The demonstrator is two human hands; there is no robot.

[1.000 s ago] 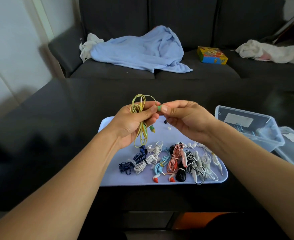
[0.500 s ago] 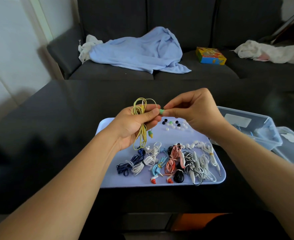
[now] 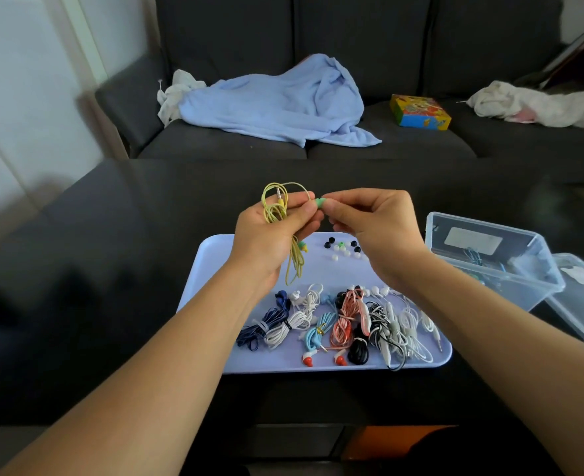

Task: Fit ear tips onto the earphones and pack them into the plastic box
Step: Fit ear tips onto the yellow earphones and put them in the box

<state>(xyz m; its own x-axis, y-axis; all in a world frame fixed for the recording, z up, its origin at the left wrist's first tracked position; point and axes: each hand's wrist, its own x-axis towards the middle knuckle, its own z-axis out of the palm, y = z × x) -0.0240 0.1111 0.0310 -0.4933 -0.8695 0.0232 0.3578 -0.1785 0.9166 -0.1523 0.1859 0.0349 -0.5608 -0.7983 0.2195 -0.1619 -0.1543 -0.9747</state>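
L hand (image 3: 272, 231) grips the coiled yellow earphone (image 3: 276, 209), fingers curled round the cable bundle, thumb and forefinger pinching one bud at the 3 o'clock side of the fist. R hand (image 3: 369, 221) pinches a green tip (image 3: 320, 203) between thumb and forefinger, pressed against that bud. Both hands are held above the 12 o'clock edge of the tray (image 3: 215, 338). Whether the tip is seated on the nozzle cannot be told; fingers cover the joint.

Judged step: fitting the tip. Packing not yet started for this set.

Failure modes, judged:

1. Tip slips from pinch. Cause: small soft part, held by fingertips only. A dropped tip may land among the loose tips (image 3: 344, 249) on the tray at approx. 12 o'clock, or roll onto the dark table (image 3: 129, 235), where it is hard to spot.
2. Tip seats crooked or only partway. Cause: joint hidden from view, push off-axis. It may come off later in the box (image 3: 490, 266).
3. Coil unwinds. Cause: L hand loosens to re-grip the bud. A cable loop and the second bud (image 3: 302, 248) hang below the fist and can snag the bundled earphones (image 3: 345, 321) at the tray's 6 o'clock side.
4. Second bud forgotten. It hangs below the L hand; whether it carries a tip cannot be told.

Box stands open at 3 o'clock of the tray, just beside it, w/ some cable inside.
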